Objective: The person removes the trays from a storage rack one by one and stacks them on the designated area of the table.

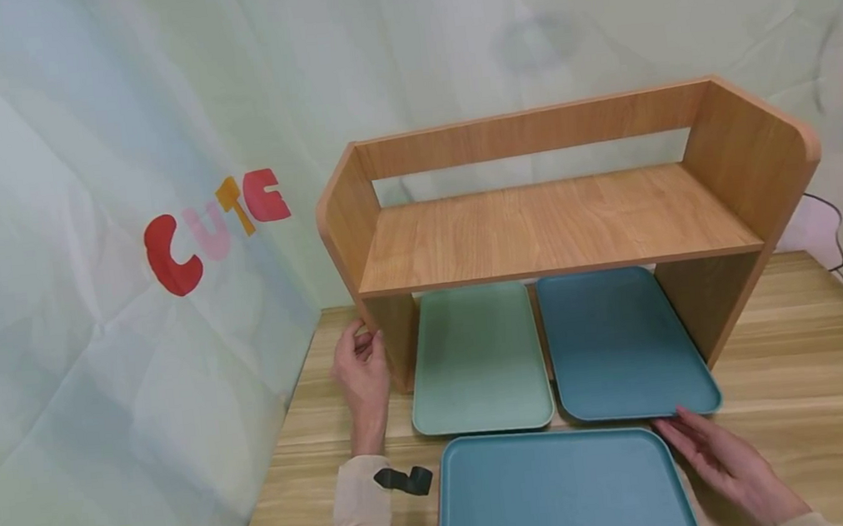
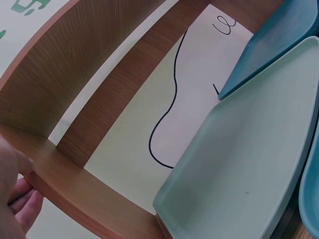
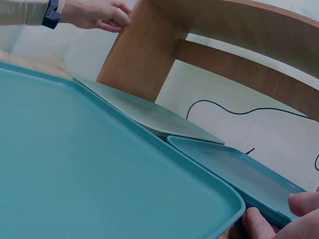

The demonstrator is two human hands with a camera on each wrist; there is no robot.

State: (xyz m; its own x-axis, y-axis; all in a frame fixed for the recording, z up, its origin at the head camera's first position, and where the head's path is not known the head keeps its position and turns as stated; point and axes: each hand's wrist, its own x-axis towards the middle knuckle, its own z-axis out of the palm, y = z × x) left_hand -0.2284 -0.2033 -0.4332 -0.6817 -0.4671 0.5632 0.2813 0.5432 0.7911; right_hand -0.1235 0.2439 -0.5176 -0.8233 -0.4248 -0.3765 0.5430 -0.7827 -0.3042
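A wooden desktop shelf stands on the table with two trays side by side beneath its board. The left one is a light green tray, the right one a blue tray; both stick out at the front. My left hand grips the front edge of the shelf's left side panel, thumb and fingers on either side. At the blue tray's front right edge, my right hand pinches the rim, thumb above and a finger lower down. A larger blue tray lies in front, close to the right hand.
Wood-grain tabletop shows on both sides of the shelf. A pale curtain-like backdrop hangs behind and to the left, with colourful letters on it. A dark band sits on the left wrist.
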